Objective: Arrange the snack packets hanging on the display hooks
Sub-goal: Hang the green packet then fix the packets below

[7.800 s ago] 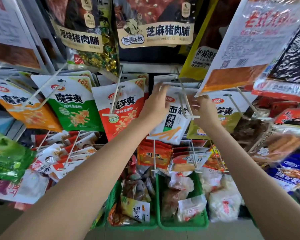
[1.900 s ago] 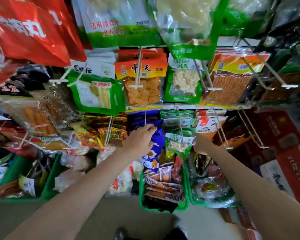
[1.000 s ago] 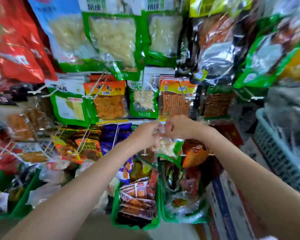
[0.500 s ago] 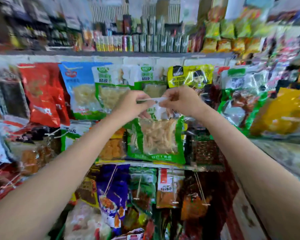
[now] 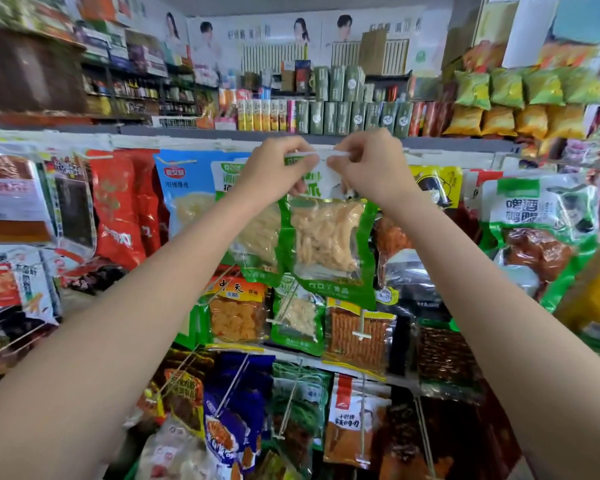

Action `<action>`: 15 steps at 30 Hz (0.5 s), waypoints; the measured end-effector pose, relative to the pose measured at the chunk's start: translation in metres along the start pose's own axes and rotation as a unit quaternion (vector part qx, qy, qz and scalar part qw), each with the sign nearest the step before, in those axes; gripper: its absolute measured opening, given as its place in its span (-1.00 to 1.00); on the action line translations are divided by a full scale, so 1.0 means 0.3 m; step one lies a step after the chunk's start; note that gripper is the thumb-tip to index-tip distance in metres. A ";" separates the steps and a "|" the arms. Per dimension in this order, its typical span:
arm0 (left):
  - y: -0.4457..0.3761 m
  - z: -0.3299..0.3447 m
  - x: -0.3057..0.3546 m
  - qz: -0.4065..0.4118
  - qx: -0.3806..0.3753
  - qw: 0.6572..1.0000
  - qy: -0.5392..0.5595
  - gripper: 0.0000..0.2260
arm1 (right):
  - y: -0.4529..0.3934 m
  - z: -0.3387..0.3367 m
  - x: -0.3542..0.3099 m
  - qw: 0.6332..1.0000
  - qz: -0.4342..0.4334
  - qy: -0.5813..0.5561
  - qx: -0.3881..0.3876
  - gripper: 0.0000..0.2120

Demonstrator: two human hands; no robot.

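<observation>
Green-edged snack packet (image 5: 328, 244) hangs upright, long axis vertical, its top edge pinched by left hand (image 5: 274, 168) and right hand (image 5: 369, 168).

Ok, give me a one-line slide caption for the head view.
Both hands, left hand and right hand, pinch the top edge of a green-bordered snack packet at the top row of a shop's hook display.

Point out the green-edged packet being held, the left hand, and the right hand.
green-edged packet (image 5: 326, 244): head view, on its clear window.
left hand (image 5: 274, 168): head view, back of the hand.
right hand (image 5: 371, 168): head view, back of the hand.
</observation>
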State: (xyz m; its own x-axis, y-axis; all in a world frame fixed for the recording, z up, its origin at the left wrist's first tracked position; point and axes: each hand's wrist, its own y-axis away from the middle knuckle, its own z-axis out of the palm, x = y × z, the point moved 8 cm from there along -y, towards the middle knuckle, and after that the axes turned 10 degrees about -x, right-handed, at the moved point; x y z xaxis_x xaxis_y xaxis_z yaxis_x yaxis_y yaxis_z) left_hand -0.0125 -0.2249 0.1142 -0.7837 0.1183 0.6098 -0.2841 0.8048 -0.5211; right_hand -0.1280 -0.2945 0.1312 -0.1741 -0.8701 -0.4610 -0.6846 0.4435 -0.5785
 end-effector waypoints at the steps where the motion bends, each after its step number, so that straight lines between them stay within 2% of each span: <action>1: 0.006 0.008 -0.009 0.000 0.003 1.000 -0.004 -0.94 | 0.006 0.007 0.007 1.000 0.002 0.009 0.003 -0.91; 4: 0.012 0.020 -0.028 -0.008 0.027 0.999 -0.043 -0.96 | 0.014 0.030 0.036 1.000 0.014 0.007 0.020 -0.82; 7: -0.010 0.024 -0.011 -0.010 0.045 0.996 -0.073 -0.95 | 0.000 0.030 0.072 0.997 0.037 -0.054 0.040 -0.89; 9: -0.028 0.037 -0.010 -0.017 0.041 0.997 -0.061 -0.92 | -0.020 0.041 0.107 0.991 0.068 -0.112 0.029 -0.96; 11: -0.043 0.050 -0.023 -0.026 0.029 0.998 -0.042 -0.84 | -0.038 0.054 0.134 0.986 0.101 -0.134 0.008 -0.89; 15: -0.057 0.056 -0.065 -0.058 -0.005 0.997 0.056 -0.87 | -0.054 0.070 0.130 0.979 0.116 -0.164 -0.035 -0.79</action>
State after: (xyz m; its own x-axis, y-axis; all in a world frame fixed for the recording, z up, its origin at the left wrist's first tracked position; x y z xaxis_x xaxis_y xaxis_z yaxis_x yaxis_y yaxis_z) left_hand -0.0018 -0.2507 0.1013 -0.6790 0.0885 0.7288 -0.3631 0.8224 -0.4381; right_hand -0.1087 -0.3310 0.1086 -0.1019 -0.6270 -0.7724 -0.7023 0.5952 -0.3905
